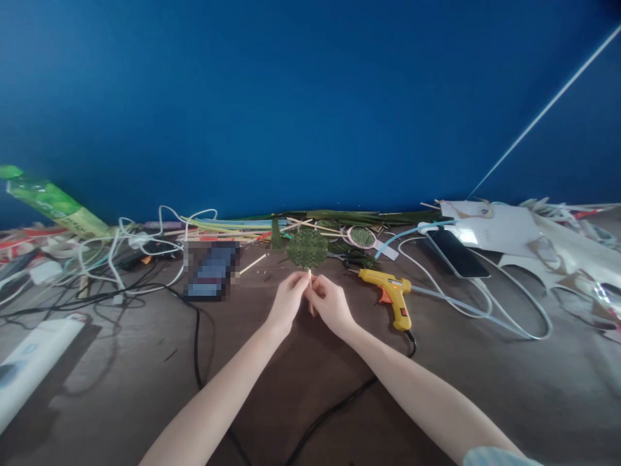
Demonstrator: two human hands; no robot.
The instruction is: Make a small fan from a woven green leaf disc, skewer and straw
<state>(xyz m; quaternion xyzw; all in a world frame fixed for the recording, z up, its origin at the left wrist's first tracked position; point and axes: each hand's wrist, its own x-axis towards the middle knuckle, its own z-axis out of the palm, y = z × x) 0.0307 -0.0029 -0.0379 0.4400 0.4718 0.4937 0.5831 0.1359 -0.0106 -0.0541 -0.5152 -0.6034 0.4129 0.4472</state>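
Note:
A small round fan (307, 249) of woven green leaf stands upright at the middle of the view, on a thin pale stick handle (310, 277). My left hand (290, 296) pinches this handle from the left, just below the woven disc. From the other side my right hand (330, 301) also has its fingers closed on the handle, close against the left. Part of the stick is hidden by the fingers. A yellow hot glue gun (395, 294) lies on the table to the right of my right hand.
Left of my hands lies a blurred-out phone (212, 270); another phone (456, 251) is plugged in at right. White cables (114, 259), leaf strips (359, 215) and a round woven piece (362, 237) line the back. A green bottle (55, 204) leans far left. Black cord (334, 409) crosses the front.

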